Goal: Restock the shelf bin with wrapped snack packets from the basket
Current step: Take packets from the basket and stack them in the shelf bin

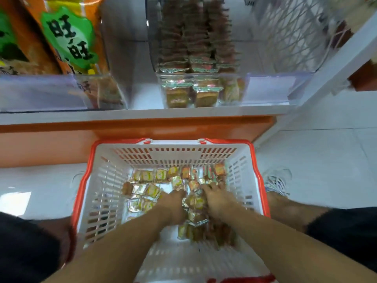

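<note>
Snack packets (161, 177) lie loose on the floor of the basket (98, 180), a white slatted one with an orange-red rim that stands on the pale tiled floor (326, 160) just in front of the shelf (142, 114). The packets are small clear wraps with yellow-green or orange labels, scattered over the far and middle part of the basket floor, with a denser heap toward the near right. Both arms reach down into the basket. The left hand (173, 203) sits among the packets with its fingers curled down into them; whether it actually grips one I cannot tell. The right hand (216, 198) lies just beside it, fingers bent over a small clump of packets (196, 202) that rests between the 2 hands, touching both, and appears to grasp it. On the shelf above, the clear shelf bin (230, 75) holds the same kind of packets standing on edge in 3 close rows running back from the front wall. To its left stand large orange snack bags (69, 35) with a green label behind a clear front rail (40, 92). To its right a white wire rack (289, 33) stands on the shelf.
</note>
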Demonstrator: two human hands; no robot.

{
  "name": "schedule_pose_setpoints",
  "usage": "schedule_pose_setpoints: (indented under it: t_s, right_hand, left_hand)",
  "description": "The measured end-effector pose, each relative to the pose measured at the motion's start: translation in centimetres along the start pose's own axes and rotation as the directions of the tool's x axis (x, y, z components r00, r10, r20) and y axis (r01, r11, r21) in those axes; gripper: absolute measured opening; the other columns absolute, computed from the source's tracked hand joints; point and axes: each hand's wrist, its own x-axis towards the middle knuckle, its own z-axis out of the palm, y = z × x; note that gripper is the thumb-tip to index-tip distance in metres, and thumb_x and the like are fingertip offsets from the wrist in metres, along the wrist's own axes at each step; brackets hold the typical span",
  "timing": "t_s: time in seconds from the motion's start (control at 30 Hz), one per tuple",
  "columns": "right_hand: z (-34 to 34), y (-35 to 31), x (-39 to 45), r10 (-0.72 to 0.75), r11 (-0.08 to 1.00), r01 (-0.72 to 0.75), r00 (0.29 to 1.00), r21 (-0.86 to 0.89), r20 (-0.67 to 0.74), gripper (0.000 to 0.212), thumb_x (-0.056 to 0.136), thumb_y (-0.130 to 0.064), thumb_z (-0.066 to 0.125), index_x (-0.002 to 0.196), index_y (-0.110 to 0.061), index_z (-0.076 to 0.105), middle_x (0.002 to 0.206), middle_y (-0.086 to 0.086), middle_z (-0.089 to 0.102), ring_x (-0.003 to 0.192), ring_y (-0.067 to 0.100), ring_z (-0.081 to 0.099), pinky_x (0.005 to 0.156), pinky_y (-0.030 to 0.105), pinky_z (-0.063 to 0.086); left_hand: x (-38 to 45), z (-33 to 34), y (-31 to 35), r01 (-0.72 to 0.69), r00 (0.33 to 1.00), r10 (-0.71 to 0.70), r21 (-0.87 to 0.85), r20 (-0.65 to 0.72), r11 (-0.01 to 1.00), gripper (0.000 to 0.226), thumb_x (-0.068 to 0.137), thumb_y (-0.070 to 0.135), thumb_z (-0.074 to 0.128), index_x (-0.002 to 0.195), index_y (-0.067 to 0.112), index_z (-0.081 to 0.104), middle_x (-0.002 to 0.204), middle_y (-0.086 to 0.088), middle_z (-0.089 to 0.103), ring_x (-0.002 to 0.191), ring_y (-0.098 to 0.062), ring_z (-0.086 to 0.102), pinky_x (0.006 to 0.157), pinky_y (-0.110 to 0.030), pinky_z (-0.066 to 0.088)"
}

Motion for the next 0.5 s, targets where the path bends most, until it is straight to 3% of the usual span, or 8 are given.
schedule_pose_setpoints:
  t_s: [0.1,0.2,0.33,0.4,0.5]
  right_hand:
    - [1.5,0.6,1.1,0.034,0.997,-0.037,0.998,0.075,0.049,0.092,0.091,-0.037,0.067,0.159,-0.033,0.006,0.162,0.012,0.019,0.143,0.039,0.034,0.111,0.047,0.041]
    - [2.1,1.2,1.8,0.040,0.994,-0.044,0.998,0.098,0.039,0.090,0.092,-0.025,0.059,0.159,-0.037,0.000,0.166,0.012,0.010,0.138,0.040,0.042,0.110,0.047,0.040]
    - [2.2,0.8,3.4,0.098,0.985,-0.100,0.995,0.140,0.018,0.087,0.087,-0.009,0.063,0.158,-0.029,0.017,0.160,0.009,0.021,0.139,0.037,0.041,0.115,0.047,0.038]
    - [2.3,0.7,3.6,0.112,0.972,-0.114,0.993,0.204,0.020,0.078,0.087,-0.004,0.061,0.154,-0.025,0.027,0.155,0.008,0.027,0.135,0.036,0.046,0.115,0.046,0.038]
    - [1.8,0.9,3.3,0.081,0.947,-0.086,0.996,0.311,0.027,0.061,0.083,-0.004,0.061,0.139,-0.020,0.041,0.141,0.008,0.040,0.126,0.032,0.051,0.109,0.042,0.043]
  left_hand:
    - [2.0,1.7,0.9,0.048,0.998,-0.056,-0.197,-0.033,0.979,0.059,0.086,0.043,0.071,0.136,0.021,0.051,0.134,-0.008,0.063,0.123,-0.032,0.058,0.096,-0.033,0.046]
    - [3.9,2.7,1.9,0.085,0.992,-0.112,-0.347,-0.060,0.934,0.057,0.084,0.036,0.072,0.137,0.023,0.055,0.129,-0.007,0.068,0.115,-0.027,0.066,0.096,-0.034,0.054]
    - [5.2,4.2,3.1,0.143,0.988,-0.149,-0.481,0.026,0.865,0.067,0.087,0.034,0.074,0.143,0.026,0.039,0.112,0.002,0.069,0.107,-0.022,0.069,0.091,-0.032,0.053]
    - [5.2,4.5,3.3,0.166,0.980,-0.200,-0.529,-0.006,0.832,0.055,0.088,0.034,0.072,0.135,0.029,0.043,0.099,0.008,0.063,0.099,-0.020,0.069,0.086,-0.030,0.054]
    - [4.5,3.8,3.0,0.186,0.962,-0.271,-0.654,-0.029,0.733,0.036,0.083,0.027,0.073,0.115,0.027,0.058,0.096,0.003,0.069,0.089,-0.020,0.070,0.073,-0.030,0.057]
